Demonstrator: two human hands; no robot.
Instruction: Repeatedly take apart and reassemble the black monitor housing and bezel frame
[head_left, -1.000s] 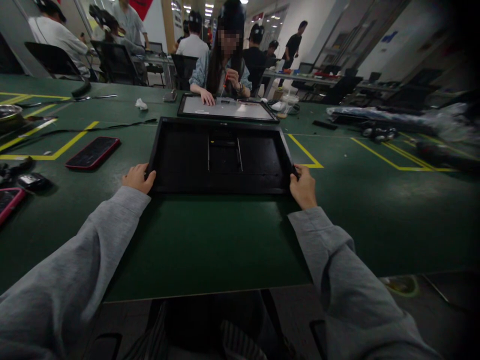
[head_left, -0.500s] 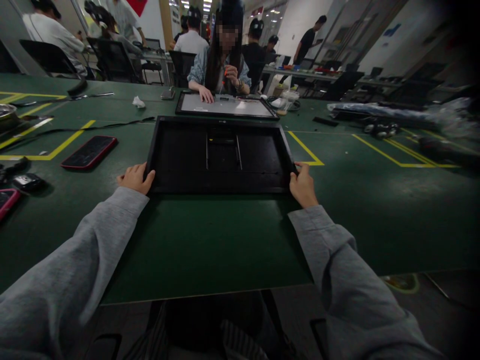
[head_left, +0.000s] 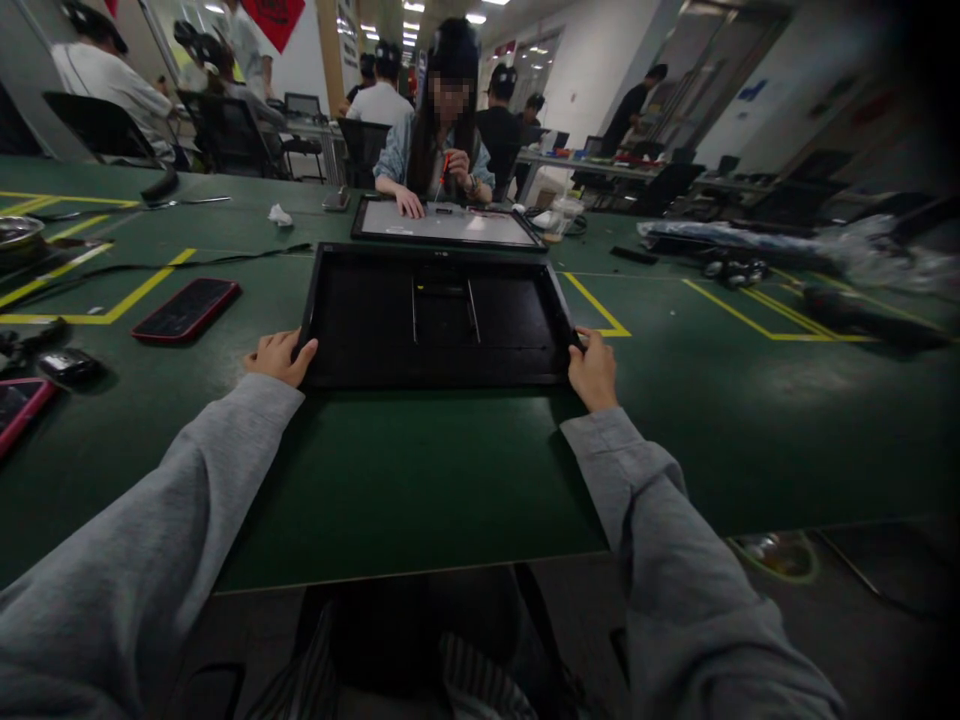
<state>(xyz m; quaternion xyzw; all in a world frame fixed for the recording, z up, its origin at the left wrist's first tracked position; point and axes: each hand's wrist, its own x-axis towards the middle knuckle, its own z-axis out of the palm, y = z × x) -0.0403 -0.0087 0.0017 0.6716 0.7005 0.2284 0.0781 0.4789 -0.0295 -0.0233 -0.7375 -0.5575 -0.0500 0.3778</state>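
Observation:
A black monitor back cover [head_left: 360, 320] lies on the green table in front of me, its hollow inside facing up. Two thin metal strips stand out around the opening in its middle. My left hand [head_left: 281, 358] grips the cover's left side, thumb on the rim and fingers around the outside. At the opposite side my right hand [head_left: 595, 368] is closed on the right rim. Some fingertips of both hands are hidden by the cover's edge.
Across the table [head_left: 420, 480] a co-worker holds an orange screwdriver [head_left: 445, 172] over a flat display panel [head_left: 480, 225]. To my left lie a red-edged phone [head_left: 187, 310], a black mouse [head_left: 71, 367] and a black strap. Plastic-wrapped parts [head_left: 720, 240] lie at the right.
My view has tilted up and shifted slightly. Both hands keep their hold on the cover, which stays in about the same place on the table.

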